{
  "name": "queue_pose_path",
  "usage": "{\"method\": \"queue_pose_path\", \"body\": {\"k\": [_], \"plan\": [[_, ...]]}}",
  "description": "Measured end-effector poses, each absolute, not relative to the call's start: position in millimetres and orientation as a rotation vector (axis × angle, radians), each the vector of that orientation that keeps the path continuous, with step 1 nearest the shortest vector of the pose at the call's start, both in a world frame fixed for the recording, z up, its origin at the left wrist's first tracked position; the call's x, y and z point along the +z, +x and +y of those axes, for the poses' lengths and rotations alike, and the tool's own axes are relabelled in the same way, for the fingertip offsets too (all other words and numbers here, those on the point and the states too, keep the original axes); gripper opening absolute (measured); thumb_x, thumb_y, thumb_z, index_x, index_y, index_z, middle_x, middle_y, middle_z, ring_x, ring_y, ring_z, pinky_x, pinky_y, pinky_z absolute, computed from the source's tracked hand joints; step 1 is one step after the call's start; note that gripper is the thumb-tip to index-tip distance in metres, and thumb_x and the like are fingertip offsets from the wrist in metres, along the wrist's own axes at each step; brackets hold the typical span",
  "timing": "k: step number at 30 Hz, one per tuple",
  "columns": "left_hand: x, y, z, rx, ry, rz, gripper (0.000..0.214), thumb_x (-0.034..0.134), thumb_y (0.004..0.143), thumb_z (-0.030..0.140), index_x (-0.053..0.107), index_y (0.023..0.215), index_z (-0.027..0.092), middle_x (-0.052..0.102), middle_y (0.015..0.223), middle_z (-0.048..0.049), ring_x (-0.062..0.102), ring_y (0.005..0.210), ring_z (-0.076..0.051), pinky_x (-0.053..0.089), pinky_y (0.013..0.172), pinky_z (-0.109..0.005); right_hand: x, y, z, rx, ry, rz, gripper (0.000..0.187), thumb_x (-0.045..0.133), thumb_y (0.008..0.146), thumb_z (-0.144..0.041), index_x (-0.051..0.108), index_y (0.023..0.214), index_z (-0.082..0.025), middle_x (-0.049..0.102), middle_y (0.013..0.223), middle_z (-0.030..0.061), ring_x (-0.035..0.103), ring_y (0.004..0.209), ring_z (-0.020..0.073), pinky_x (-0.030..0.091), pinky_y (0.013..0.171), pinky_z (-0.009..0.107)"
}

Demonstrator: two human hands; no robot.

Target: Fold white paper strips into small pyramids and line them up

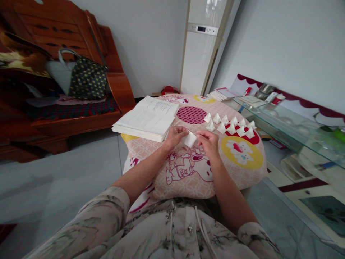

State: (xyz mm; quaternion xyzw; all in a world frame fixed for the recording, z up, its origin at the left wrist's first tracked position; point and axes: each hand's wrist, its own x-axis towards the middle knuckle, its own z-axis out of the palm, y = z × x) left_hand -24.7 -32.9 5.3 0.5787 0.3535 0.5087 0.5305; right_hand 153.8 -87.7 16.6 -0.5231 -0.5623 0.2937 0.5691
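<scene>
A small folded piece of white paper (190,139) is held up over the round table in front of me. My left hand (176,137) pinches its left side between thumb and fingers. At its right edge, my right hand (209,142) has thumb and fingertips closed on the paper. Beyond my right hand, several white folded paper pyramids (232,128) stand in two rows on the cloth. To the left of my hands lies a thick open stack of printed paper (151,117), its pages spread flat.
A patterned cloth (185,187) covers the table. On the right, a glass shelf unit (291,126) holds metal bowls (265,91) and papers. A wooden bench (118,86) with bags (87,77) stands at the left. Behind the table is a tall white cabinet-like appliance (198,61).
</scene>
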Motion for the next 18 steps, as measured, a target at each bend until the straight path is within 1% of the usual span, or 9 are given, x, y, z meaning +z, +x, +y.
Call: {"method": "queue_pose_path", "body": {"k": [2, 4, 7, 9, 10, 14, 18], "plan": [[6, -25, -32, 1.252, 1.336, 0.830, 0.033, 0.079, 0.068, 0.045, 0.066, 0.068, 0.014, 0.059, 0.058, 0.0015, 0.046, 0.051, -0.008, 0.033, 0.051, -0.022, 15, 158, -86, 0.693, -1.193, -1.194, 0.034, 0.069, 0.076, -0.043, 0.077, 0.093, -0.014, 0.073, 0.078, 0.0056, 0.058, 0.054, 0.0142, 0.040, 0.048, 0.025], [7, -25, -33, 1.270, 1.314, 0.810, 0.035, 0.080, 0.067, 0.046, 0.065, 0.067, 0.014, 0.058, 0.056, 0.0021, 0.045, 0.050, -0.008, 0.033, 0.050, -0.022, 14, 159, -85, 0.739, -1.190, -1.193, 0.037, 0.074, 0.073, -0.046, 0.077, 0.091, -0.014, 0.073, 0.078, 0.0056, 0.062, 0.059, 0.0161, 0.044, 0.049, 0.025], [10, -24, -37, 1.245, 1.321, 0.784, 0.037, 0.080, 0.068, 0.049, 0.066, 0.068, 0.014, 0.058, 0.056, 0.0019, 0.046, 0.049, -0.008, 0.033, 0.049, -0.022, 14, 154, -87, 0.877, -1.254, -1.295, 0.035, 0.080, 0.066, -0.048, 0.076, 0.079, -0.016, 0.068, 0.065, 0.0015, 0.060, 0.057, 0.0162, 0.047, 0.050, 0.026], [11, -24, -39, 1.230, 1.318, 0.768, 0.038, 0.080, 0.068, 0.049, 0.067, 0.069, 0.014, 0.059, 0.056, 0.0017, 0.047, 0.049, -0.008, 0.034, 0.049, -0.022, 15, 148, -89, 0.912, -1.286, -1.300, 0.031, 0.079, 0.066, -0.047, 0.072, 0.068, -0.016, 0.062, 0.056, -0.0007, 0.056, 0.052, 0.0146, 0.045, 0.048, 0.025], [12, -24, -40, 1.229, 1.310, 0.759, 0.038, 0.081, 0.067, 0.049, 0.067, 0.069, 0.014, 0.059, 0.056, 0.0017, 0.048, 0.049, -0.008, 0.034, 0.049, -0.022, 16, 145, -89, 0.917, -1.286, -1.286, 0.030, 0.078, 0.066, -0.046, 0.072, 0.066, -0.017, 0.061, 0.055, -0.0010, 0.055, 0.050, 0.0141, 0.044, 0.048, 0.025], [12, -23, -39, 1.230, 1.277, 0.737, 0.038, 0.082, 0.067, 0.048, 0.067, 0.069, 0.013, 0.060, 0.056, 0.0016, 0.049, 0.049, -0.009, 0.037, 0.049, -0.022, 19, 139, -90, 0.936, -1.258, -1.199, 0.028, 0.078, 0.063, -0.043, 0.073, 0.067, -0.016, 0.064, 0.055, -0.0003, 0.054, 0.048, 0.0132, 0.044, 0.046, 0.024], [12, -24, -38, 1.229, 1.281, 0.720, 0.037, 0.082, 0.067, 0.047, 0.067, 0.068, 0.013, 0.061, 0.056, 0.0017, 0.049, 0.049, -0.009, 0.037, 0.050, -0.022, 18, 139, -89, 0.953, -1.259, -1.135, 0.027, 0.079, 0.060, -0.042, 0.074, 0.067, -0.016, 0.067, 0.057, 0.0012, 0.056, 0.047, 0.0138, 0.045, 0.046, 0.025]]}}
